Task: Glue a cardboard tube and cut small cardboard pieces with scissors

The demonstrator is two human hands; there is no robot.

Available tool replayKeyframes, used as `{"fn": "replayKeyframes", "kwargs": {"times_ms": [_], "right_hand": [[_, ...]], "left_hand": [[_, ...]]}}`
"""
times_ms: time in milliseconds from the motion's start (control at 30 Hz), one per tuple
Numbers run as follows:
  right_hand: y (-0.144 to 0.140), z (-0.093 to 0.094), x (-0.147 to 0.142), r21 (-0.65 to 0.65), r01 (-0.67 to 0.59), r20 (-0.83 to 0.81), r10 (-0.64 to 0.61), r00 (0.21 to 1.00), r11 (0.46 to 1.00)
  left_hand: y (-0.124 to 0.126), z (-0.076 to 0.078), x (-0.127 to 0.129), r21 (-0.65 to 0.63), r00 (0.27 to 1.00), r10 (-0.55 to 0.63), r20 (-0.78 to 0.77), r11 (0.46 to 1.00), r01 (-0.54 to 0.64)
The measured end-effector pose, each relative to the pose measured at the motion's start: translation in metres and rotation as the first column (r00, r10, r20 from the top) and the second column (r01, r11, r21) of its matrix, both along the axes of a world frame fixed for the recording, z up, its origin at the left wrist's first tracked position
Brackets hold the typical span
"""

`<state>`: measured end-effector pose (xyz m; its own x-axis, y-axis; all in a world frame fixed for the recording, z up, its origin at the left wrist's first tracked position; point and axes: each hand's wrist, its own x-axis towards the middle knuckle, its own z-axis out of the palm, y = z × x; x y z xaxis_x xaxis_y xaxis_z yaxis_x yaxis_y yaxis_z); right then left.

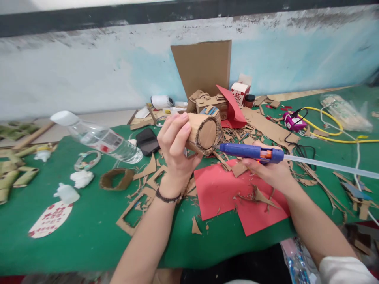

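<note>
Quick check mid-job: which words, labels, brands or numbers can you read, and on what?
None reads for certain.
Glue gun: no readable text.
Oval: red characters, too blurred.
White box: red characters, too small.
Bottle label: too blurred.
Bag: green print, too blurred.

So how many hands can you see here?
2. The left hand holds the cardboard cylinder near the centre; the right hand, further right, holds the glue gun.

Illumination is bright and diffuse; shadows are soft. A red light glows at the glue gun. Edges show wide-angle stretching.
</note>
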<state>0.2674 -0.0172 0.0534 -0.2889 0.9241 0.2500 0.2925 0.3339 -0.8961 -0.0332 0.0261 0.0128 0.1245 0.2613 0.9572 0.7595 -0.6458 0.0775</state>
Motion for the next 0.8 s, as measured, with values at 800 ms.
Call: {"fn": "replayKeyframes", "kwargs": {"times_ms": [800], "right_hand": [[-0.005,0.000,0.000,0.005,-0.052,-0.032,0.052,0.998,0.999]], "left_hand": [[0.001,0.011,0.009,0.073,0.995,-0.098,-0.021,0.992,0.099]]}}
